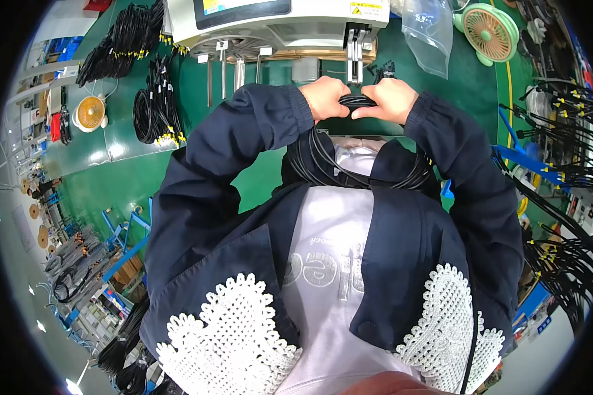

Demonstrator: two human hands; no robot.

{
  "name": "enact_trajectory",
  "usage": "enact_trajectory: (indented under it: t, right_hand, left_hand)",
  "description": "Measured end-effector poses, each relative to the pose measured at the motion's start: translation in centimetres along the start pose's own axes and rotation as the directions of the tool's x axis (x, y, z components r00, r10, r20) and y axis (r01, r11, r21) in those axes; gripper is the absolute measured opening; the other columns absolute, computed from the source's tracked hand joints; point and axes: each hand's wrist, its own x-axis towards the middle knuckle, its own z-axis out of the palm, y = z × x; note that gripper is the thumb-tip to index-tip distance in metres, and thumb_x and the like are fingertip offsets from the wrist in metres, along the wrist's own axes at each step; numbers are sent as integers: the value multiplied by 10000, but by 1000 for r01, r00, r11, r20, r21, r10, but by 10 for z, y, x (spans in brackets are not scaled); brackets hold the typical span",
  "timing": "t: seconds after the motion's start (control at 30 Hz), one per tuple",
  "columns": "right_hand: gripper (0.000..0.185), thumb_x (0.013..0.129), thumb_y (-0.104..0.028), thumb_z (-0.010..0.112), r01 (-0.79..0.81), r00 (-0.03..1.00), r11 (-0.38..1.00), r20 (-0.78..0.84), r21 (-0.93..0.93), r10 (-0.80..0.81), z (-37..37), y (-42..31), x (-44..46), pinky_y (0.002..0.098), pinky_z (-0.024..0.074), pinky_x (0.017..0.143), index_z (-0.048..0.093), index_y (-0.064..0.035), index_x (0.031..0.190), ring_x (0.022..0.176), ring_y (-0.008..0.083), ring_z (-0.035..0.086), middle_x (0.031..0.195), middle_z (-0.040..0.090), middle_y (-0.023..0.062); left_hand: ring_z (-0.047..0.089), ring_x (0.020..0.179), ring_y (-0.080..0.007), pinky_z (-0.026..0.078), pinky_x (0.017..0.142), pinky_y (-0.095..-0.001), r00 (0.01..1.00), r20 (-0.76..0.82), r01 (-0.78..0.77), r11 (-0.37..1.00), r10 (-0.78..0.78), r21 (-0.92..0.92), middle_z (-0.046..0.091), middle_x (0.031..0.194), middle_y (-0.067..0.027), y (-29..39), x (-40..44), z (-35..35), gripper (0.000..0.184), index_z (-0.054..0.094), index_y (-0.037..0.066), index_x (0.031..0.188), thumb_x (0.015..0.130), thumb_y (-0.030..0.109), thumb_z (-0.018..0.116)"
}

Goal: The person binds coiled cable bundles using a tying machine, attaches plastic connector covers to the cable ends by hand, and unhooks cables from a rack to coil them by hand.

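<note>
A coil of black cable is held between my two hands, near the front of a white machine. My left hand grips the coil from the left side, fingers wrapped round it. On the other side, my right hand is closed on the same coil. The loops of the cable hang down in front of my body, over my lap. Just above my hands is the machine's metal clamp-like part, with a small grey block to its left.
Bundles of black cables with yellow ends lie on the green table at the left, near an orange fan. A green fan and a clear plastic bag are at the upper right. Black cables hang at the far right.
</note>
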Motion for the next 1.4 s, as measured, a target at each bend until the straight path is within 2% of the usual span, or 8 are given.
enact_trajectory:
  t: [0.23,0.43,0.63,0.87,1.03,1.17,1.27,1.4]
  right_hand:
    - [262,844,-230,680,-388,912,599,387,700,138,-3,10,-9,278,442,395,577,11,854,453,112,562,568,544,51]
    - [168,882,-158,625,-493,870,335,467,803,160,6,26,-40,270,454,446,560,-3,889,460,90,528,582,516,20]
    - [307,817,-284,654,-384,918,810,86,443,388,7,10,-35,404,483,591,623,21,813,585,318,622,649,621,179]
    - [295,752,-270,642,-495,852,789,25,362,523,4,2,-30,445,484,697,648,21,801,725,393,620,690,609,245]
    - [276,729,-241,645,-523,848,782,114,340,517,5,7,-22,446,497,682,632,23,809,724,386,630,721,631,222]
    - [262,733,-244,664,-371,920,928,-146,-17,365,11,-4,-12,435,520,657,619,-7,835,721,351,651,723,650,179]
    - [223,747,-241,672,-239,963,962,-159,-129,218,13,-7,-3,418,530,622,626,-39,831,680,327,660,699,651,153]
    - [200,740,-223,665,-246,962,962,-148,-119,227,5,-5,-2,422,531,621,632,-42,818,660,328,656,676,646,152]
  left_hand:
    - [575,401,-200,481,394,-325,999,-49,13,997,-9,72,583,561,-132,9,-4,-4,198,626,-13,884,790,161,605]
    - [571,395,-195,470,380,-326,992,-123,-26,997,35,70,595,579,-134,-12,-1,1,218,637,-12,926,793,160,615]
    - [536,351,-175,449,350,-321,988,-133,66,990,-83,-126,574,523,-118,-15,5,3,195,619,-58,842,779,127,634]
    - [502,317,-166,422,313,-313,971,-5,204,844,-238,-496,501,435,-82,-19,8,3,224,524,-47,637,745,105,647]
    - [492,317,-161,392,302,-305,975,-49,181,900,-218,-396,499,445,-82,-20,11,3,216,524,-53,654,736,110,640]
    - [475,313,-138,364,290,-298,985,-42,141,915,-169,-378,491,454,-63,-26,15,4,191,527,-42,676,736,109,627]
    - [555,390,-230,442,376,-363,988,-19,145,973,-151,-179,549,508,-113,-10,11,-1,170,557,-18,717,752,133,626]
    - [606,731,-406,486,659,-489,908,-339,-35,852,245,522,614,710,-202,-9,9,10,212,566,46,877,793,222,649]
